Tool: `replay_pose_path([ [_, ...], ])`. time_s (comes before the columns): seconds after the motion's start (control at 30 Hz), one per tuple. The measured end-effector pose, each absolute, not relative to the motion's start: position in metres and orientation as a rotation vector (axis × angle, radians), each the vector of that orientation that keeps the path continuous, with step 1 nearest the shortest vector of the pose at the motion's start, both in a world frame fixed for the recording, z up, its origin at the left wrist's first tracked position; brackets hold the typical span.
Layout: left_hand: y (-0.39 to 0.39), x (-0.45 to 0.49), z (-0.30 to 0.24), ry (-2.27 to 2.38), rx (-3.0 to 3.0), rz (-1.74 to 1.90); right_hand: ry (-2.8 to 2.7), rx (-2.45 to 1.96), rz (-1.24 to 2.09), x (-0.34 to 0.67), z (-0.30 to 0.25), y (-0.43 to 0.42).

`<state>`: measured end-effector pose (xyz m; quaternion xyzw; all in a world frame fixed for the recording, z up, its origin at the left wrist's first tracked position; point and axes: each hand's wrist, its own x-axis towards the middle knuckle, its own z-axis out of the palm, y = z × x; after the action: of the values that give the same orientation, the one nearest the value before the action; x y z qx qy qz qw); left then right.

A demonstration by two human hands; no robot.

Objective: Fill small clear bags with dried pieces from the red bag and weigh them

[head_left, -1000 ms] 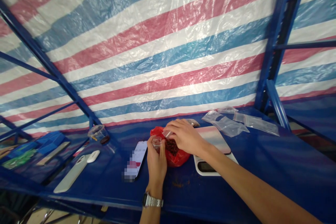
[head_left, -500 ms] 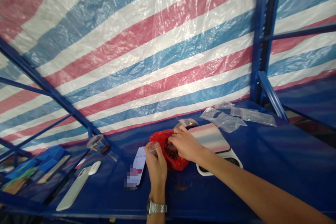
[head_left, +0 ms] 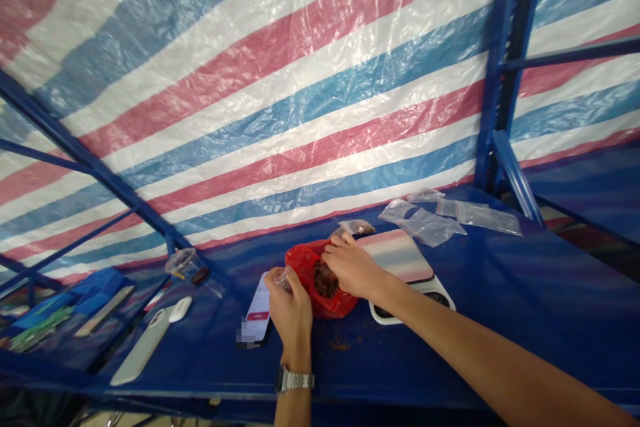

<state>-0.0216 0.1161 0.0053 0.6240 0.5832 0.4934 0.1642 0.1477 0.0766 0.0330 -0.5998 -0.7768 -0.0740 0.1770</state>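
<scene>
A red plastic bag (head_left: 333, 310) stands with its mouth open on the blue table. Dark brown, dried-looking bits (head_left: 325, 282) fill it. My right hand (head_left: 353, 268) reaches in from the right, fingers bent together at the bits; whatever lies between the fingertips is hidden. Just left of the red bag, my left hand (head_left: 290, 310) is closed around what looks like a small clear plastic bag (head_left: 283, 278), its opening upward. A phone with a lit screen (head_left: 259, 310) lies beside my left hand. Under my right forearm sits a white scale (head_left: 443, 293) with a shiny plate (head_left: 397, 253).
Several clear zip bags (head_left: 430, 225) lie at the back right, and one with brown contents (head_left: 357, 227) lies behind the red bag. At left are a clear cup (head_left: 184, 265), a pale phone-like slab (head_left: 143, 350) and a small white case (head_left: 180, 309). Crumbs (head_left: 340, 345) dot the table.
The whole view has shifted slightly. My left hand with the clear plastic has moved a little left, away from the red bag's mouth. My right hand stays at the bag, and more of the brown bits shows.
</scene>
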Motion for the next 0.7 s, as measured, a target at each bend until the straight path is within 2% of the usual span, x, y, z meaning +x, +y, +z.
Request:
replay_pose_path([
  [0.13, 0.115, -0.020, 0.004, 1.538, 1.855, 1.335, -2.180, -1.731, -0.224, 0.144, 0.036, 0.075],
  [0.43, 0.120, -0.021, -0.010, 1.242, 1.743, 1.475, -2.086, -1.692, 0.085, 0.142, 0.034, 0.077],
  [0.7, 0.117, -0.016, -0.006, 1.132, 1.822, 1.469, -2.070, -1.613, 0.181, 0.149, 0.035, 0.079],
])
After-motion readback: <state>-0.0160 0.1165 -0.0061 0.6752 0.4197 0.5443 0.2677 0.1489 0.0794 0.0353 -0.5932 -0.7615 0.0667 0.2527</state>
